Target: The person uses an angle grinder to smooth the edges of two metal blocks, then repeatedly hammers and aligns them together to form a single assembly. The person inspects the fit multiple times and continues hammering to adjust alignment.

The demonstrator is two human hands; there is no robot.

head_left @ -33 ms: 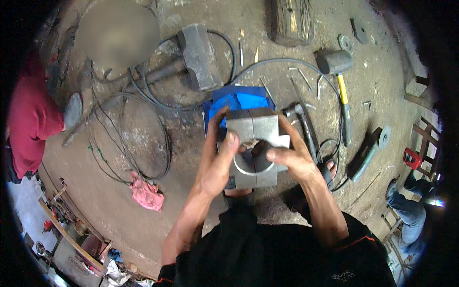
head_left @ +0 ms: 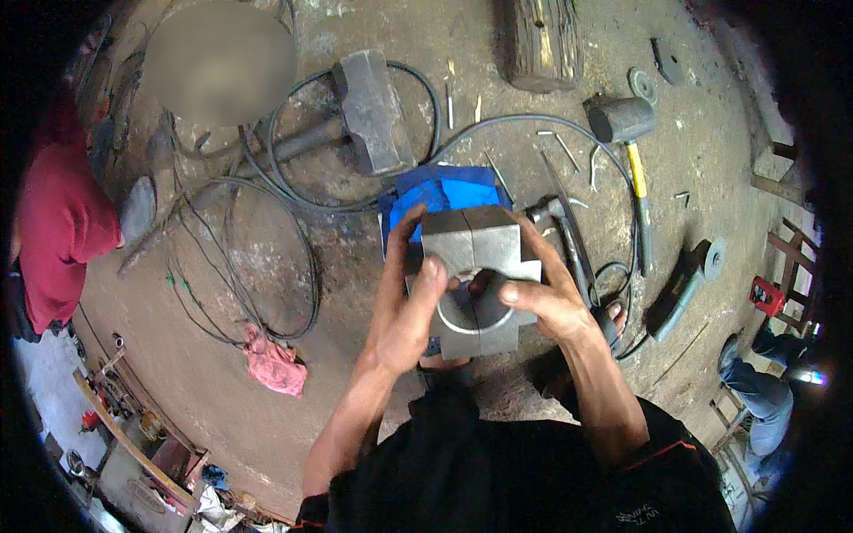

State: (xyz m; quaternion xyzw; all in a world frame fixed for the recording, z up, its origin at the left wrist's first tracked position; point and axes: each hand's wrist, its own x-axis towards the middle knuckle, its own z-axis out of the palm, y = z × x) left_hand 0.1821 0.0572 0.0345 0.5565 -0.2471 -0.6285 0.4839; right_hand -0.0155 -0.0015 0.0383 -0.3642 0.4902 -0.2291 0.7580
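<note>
Between my two hands is a heavy grey metal block (head_left: 493, 244) with a large round bore through it and a seam down its middle. My left hand (head_left: 400, 324) is wrapped round its left side, thumb at the edge of the bore. On the opposite side my right hand (head_left: 553, 306) grips it, the thumb tip reaching over the bore's right rim. Inside the bore, fingertips seem to show, though whose finger is which I cannot tell. A blue cloth or wrapper (head_left: 458, 191) lies just beyond the block, partly covered by it.
A sledgehammer (head_left: 373, 111) lies far left among black cables (head_left: 315, 266). To the right are a claw hammer (head_left: 569, 233), a mallet (head_left: 622, 120) and an angle grinder (head_left: 680, 293). A wooden block (head_left: 544, 44) stands at the back. A pink rag (head_left: 274, 362) and a person in red (head_left: 67, 222) are left.
</note>
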